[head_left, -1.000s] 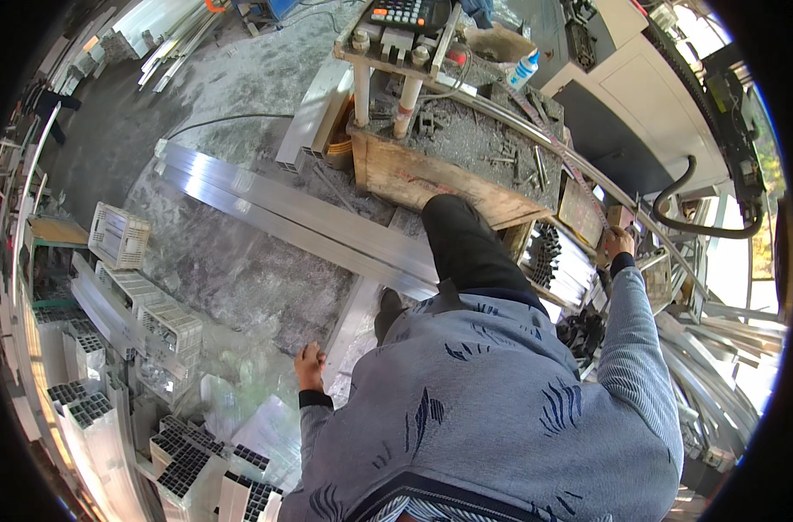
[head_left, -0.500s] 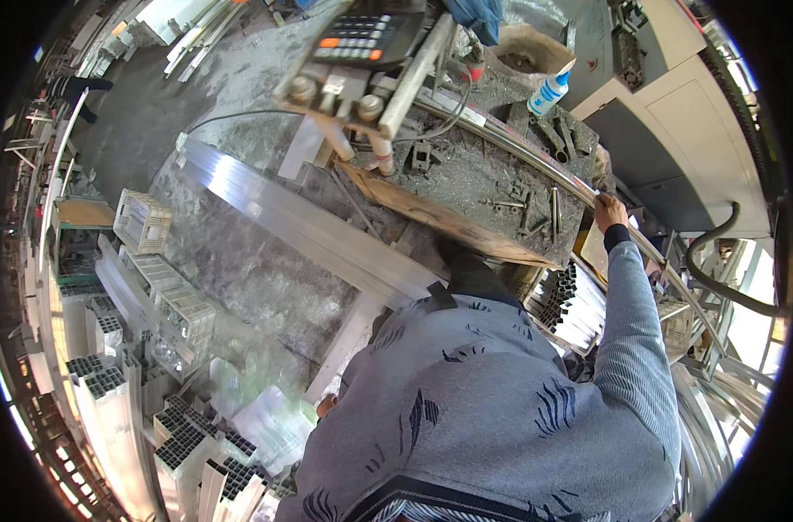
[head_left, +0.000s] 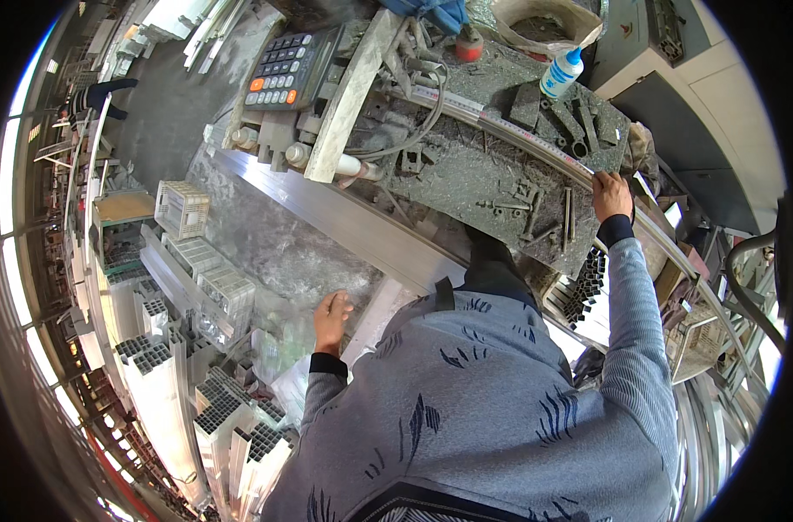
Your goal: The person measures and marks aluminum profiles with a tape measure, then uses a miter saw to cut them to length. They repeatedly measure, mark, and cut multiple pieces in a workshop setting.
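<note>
My right hand (head_left: 612,196) is closed over the end of a long metal rail (head_left: 540,150) with a printed measuring scale along it. The rail runs across a grimy workbench (head_left: 462,187) covered in metal shavings. My left hand (head_left: 331,322) hangs in the air at my left side, empty, its fingers loosely bent and apart. Just beyond it lie long silvery metal profiles (head_left: 353,230), reaching toward the far left. On the bench near my right hand are loose bolts and small metal parts (head_left: 527,207), and dark metal blocks (head_left: 575,122).
A black calculator (head_left: 290,74) sits on a raised stand at the bench's left. Behind the rail stand a white-and-blue bottle (head_left: 560,76) and a red-based container (head_left: 469,45). Plastic crates (head_left: 182,209) and upright bundles of square tubes (head_left: 231,400) fill the left. A grey cabinet (head_left: 683,148) stands right.
My left hand has come up and forward from beside my body into fuller view. The view has shifted, so the calculator appears lower and further left. My right hand stays on the rail.
</note>
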A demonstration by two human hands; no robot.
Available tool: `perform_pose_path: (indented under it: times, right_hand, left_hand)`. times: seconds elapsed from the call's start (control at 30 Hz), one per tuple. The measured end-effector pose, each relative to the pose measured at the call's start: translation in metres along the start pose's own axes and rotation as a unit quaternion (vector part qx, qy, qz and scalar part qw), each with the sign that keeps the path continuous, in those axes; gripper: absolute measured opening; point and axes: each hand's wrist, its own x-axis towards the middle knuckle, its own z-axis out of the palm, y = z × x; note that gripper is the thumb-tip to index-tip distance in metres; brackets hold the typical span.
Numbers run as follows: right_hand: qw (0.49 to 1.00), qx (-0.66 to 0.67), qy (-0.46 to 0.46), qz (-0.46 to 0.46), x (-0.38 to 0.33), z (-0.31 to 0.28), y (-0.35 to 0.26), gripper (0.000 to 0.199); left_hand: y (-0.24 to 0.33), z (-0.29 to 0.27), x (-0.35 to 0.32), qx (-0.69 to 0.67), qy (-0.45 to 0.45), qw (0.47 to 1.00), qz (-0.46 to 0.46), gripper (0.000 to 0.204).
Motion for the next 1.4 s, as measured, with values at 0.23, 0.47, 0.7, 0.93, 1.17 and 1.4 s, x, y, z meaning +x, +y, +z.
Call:
perform_pose_path:
  times: [0.23, 0.47, 0.7, 0.93, 1.17, 1.4]
  right_hand:
    - [0.999, -0.031, 0.013, -0.017, 0.003, 0.001, -0.004, 0.023]
    - [0.999, -0.036, 0.036, -0.003, 0.0, 0.005, -0.007, 0.022]
    - [0.992, -0.065, 0.111, -0.013, -0.012, 0.014, -0.015, 0.017]
    - [0.99, -0.073, 0.121, -0.001, -0.019, 0.02, -0.019, 0.016]
    - [0.99, -0.056, 0.13, 0.003, -0.02, 0.02, -0.021, 0.016]
    - [0.992, -0.03, 0.121, -0.006, -0.02, 0.018, -0.017, 0.015]
  left_hand:
    - [-0.173, -0.043, -0.027, 0.057, -0.02, 0.995, -0.079, 0.041]
    - [-0.352, -0.057, -0.078, 0.195, -0.038, 0.97, -0.142, 0.042]
    - [-0.336, -0.031, -0.058, 0.251, -0.048, 0.965, -0.056, 0.039]
    - [-0.199, -0.007, -0.043, -0.195, -0.031, 0.965, -0.173, 0.04]
    - [-0.201, -0.005, -0.051, -0.155, -0.027, 0.975, -0.157, 0.038]
    - [-0.327, -0.015, -0.043, 0.073, -0.023, 0.993, -0.084, 0.039]
